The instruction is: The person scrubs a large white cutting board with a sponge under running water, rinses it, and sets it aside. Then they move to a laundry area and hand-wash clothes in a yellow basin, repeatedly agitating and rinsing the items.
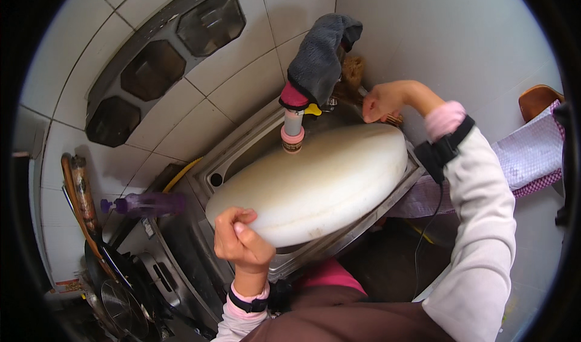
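Observation:
A large white plastic chopping board (313, 183), rounded and stained yellowish brown in places, rests tilted over the stainless steel sink (363, 226). My left hand (243, 240) grips the board's near-left edge, fingers curled over the rim. At the far right end, my right hand (386, 100) is bent down with its fingers closed around a scouring brush (394, 119), whose brown, stick-like bristles poke out below the fingers. Most of the brush is hidden by the hand. Above the board's far edge hangs the pink-collared faucet nozzle (292, 137).
A grey cloth (315, 60) drapes over the faucet. Brown fibrous scrubbing material (353, 72) sits in the back corner. Left of the sink are a purple bottle (150, 204), a gas stove (156, 269) and a wire strainer (122, 308). A wall rack (154, 69) hangs on the tiles.

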`<state>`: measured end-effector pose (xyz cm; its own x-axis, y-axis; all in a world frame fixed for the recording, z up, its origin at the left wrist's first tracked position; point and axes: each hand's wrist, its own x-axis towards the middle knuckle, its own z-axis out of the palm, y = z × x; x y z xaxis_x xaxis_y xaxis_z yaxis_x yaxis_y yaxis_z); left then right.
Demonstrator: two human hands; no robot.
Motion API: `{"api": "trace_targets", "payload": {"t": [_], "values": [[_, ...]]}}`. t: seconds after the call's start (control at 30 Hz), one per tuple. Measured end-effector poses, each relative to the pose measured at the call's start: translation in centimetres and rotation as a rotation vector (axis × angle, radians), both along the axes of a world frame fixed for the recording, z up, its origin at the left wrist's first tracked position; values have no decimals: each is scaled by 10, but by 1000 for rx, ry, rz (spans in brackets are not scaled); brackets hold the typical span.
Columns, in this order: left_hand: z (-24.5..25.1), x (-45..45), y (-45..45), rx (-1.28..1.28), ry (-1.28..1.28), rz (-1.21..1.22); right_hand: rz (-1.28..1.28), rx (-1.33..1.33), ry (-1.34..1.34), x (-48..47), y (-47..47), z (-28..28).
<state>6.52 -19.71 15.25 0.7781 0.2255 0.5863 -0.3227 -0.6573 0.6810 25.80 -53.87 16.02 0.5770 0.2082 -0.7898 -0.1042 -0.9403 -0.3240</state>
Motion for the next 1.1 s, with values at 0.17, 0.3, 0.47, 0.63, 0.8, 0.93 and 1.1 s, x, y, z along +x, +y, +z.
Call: {"api": "trace_targets", "payload": {"t": [0.17, 0.3, 0.47, 0.63, 0.8, 0.93, 1.1], "values": [[-1, -12, 0, 104, 22, -48, 191, -146, 16, 43, 37, -34], [-2, -15, -1, 93, -4, -69, 558, -190, -491, 62, 58, -78], [-2, -11, 1, 58, 28, -59, 643, -29, -1003, 82, 39, -131], [4, -4, 0, 71, 70, -46, 556, 148, -843, 77, 19, -127], [7, 1, -5, 37, 76, -35, 627, 161, -867, 63, 39, -109], [4, -3, -4, 35, 66, -14, 678, 202, -918, 62, 52, -94], [2, -5, -4, 37, 59, -20, 294, 167, -424, 67, 52, -53]]}}
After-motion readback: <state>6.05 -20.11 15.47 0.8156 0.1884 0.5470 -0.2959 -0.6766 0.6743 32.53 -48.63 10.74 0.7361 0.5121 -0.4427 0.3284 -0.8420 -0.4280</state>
